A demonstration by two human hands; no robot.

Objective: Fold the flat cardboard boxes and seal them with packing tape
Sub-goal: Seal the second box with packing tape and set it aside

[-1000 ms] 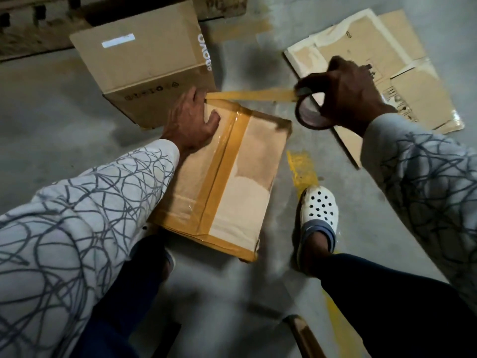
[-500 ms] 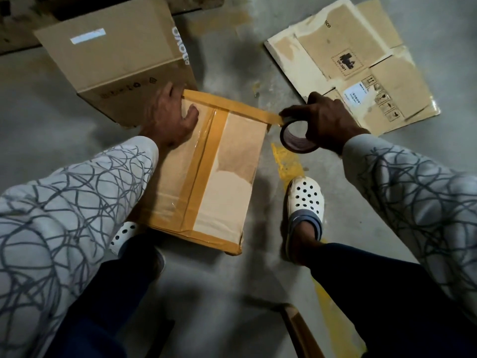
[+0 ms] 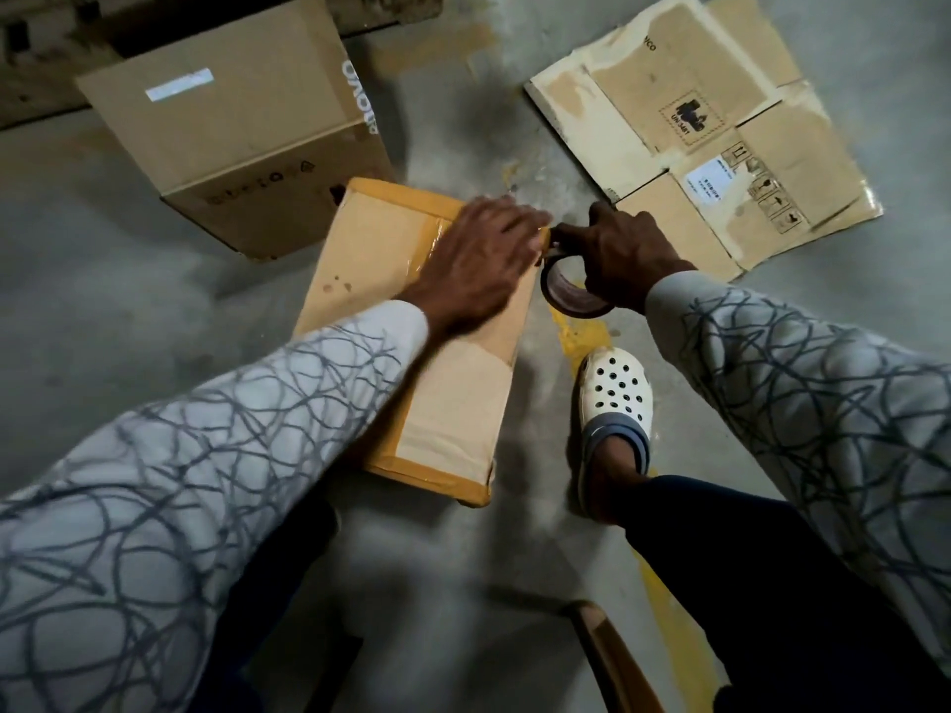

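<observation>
Grey concrete floor (image 3: pixel 103 326), taped box (image 3: pixel 442 403) lying flat before me. My left hand (image 3: pixel 481 259) presses flat-fingered on its far right corner; my right hand (image 3: pixel 630 257) grips the tape roll (image 3: pixel 568 295) just off that edge. Open floor separates the roll from the flattened cardboard (image 3: pixel 720 120) beyond.

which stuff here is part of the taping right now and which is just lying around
In the job: box, pressed by the left hand; tape roll, gripped by the right hand.

Lying about: big box behind, untouched; flat cardboard at the far right, untouched, probably waiting its turn.
</observation>
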